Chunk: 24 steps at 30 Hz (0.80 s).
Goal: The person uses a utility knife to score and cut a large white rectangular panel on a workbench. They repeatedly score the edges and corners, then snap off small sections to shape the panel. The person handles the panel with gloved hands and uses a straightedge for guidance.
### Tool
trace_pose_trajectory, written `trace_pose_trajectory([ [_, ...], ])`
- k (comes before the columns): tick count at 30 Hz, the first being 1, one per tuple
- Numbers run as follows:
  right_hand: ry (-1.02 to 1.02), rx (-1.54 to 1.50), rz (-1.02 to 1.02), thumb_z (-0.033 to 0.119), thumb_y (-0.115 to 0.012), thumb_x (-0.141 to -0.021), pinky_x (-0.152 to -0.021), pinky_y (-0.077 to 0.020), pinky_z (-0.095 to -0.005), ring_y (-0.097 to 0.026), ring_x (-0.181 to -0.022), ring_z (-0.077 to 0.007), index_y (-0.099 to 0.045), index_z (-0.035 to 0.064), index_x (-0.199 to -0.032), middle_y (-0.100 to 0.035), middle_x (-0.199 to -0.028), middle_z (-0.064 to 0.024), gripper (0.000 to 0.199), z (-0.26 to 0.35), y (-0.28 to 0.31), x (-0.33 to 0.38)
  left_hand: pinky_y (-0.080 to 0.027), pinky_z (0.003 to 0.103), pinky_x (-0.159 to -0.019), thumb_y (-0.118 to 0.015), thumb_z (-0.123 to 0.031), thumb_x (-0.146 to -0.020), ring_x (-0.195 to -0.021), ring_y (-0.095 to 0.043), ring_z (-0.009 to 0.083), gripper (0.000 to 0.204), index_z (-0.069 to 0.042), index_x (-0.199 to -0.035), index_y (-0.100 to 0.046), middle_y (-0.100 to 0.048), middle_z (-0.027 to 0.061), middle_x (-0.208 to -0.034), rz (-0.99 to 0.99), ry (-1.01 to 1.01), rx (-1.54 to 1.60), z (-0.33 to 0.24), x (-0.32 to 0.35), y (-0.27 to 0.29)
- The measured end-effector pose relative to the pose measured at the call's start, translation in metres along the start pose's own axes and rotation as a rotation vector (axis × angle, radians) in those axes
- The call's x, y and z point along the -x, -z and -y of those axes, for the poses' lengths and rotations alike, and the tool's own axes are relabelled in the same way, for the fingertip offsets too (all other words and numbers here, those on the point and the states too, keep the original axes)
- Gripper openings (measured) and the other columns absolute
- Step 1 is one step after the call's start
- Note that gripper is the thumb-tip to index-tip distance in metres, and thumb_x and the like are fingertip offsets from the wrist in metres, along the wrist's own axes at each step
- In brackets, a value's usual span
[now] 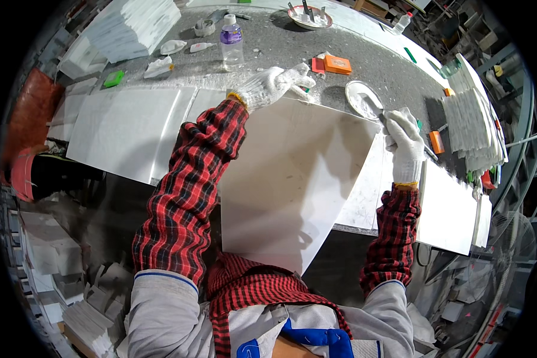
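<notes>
A large white panel point(280, 179) lies in front of me, its near end reaching past the table edge toward my body. My left hand point(273, 86), in a white knitted glove, rests at the panel's far edge with fingers stretched out and apart. A bit of green shows by its fingertips, too small to name. On the right, my gloved right hand point(404, 134) is closed around a putty knife point(379, 111). The knife's blade reaches over a white dish point(350, 95) with white paste in it. The fingers partly hide the knife's handle.
Beyond my left hand stands a clear bottle point(231, 48) with a purple label. An orange box point(338, 64) lies near the dish. Stacks of white slabs point(131, 30) rise at far left and right point(472, 122). A bowl point(310, 22) of tools sits at the back.
</notes>
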State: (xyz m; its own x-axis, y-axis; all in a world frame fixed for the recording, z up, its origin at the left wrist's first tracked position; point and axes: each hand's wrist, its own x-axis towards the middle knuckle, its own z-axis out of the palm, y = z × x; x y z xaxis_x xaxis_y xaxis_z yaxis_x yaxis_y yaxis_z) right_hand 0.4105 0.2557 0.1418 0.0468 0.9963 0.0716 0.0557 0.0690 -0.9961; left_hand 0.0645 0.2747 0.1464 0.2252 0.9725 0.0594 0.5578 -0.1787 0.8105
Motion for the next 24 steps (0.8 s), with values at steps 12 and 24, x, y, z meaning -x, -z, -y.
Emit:
trace_pose_trajectory([
  [12, 0.43, 1.121, -0.262, 0.018, -0.07, -0.093, -0.07, -0.0537, -0.0261, -0.07, -0.077, -0.0111, -0.081, 0.0076, -0.102, -0.078, -0.089, -0.0037, 0.018, -0.084, 0.044, -0.105, -0.048, 0.044, -0.093, -0.039, -0.069, -0.102, -0.094, -0.066, 0.0382, 0.068, -0.014, -0.12, -0.075, -0.071, 0.026, -0.1, -0.091, -0.085, -0.089, 0.069, -0.025, -0.005],
  [24, 0.103, 0.033, 0.029, 0.006, -0.066, -0.096, -0.056, -0.0453, -0.0207, -0.058, -0.065, -0.0066, -0.074, 0.0007, -0.116, -0.071, -0.089, -0.0044, 0.022, 0.0, -0.02, 0.019, -0.046, 0.036, -0.101, -0.036, -0.061, -0.107, -0.101, -0.065, 0.026, 0.063, -0.015, -0.123, -0.075, -0.075, 0.0138, -0.112, 0.014, -0.079, -0.03, 0.047, -0.023, -0.008],
])
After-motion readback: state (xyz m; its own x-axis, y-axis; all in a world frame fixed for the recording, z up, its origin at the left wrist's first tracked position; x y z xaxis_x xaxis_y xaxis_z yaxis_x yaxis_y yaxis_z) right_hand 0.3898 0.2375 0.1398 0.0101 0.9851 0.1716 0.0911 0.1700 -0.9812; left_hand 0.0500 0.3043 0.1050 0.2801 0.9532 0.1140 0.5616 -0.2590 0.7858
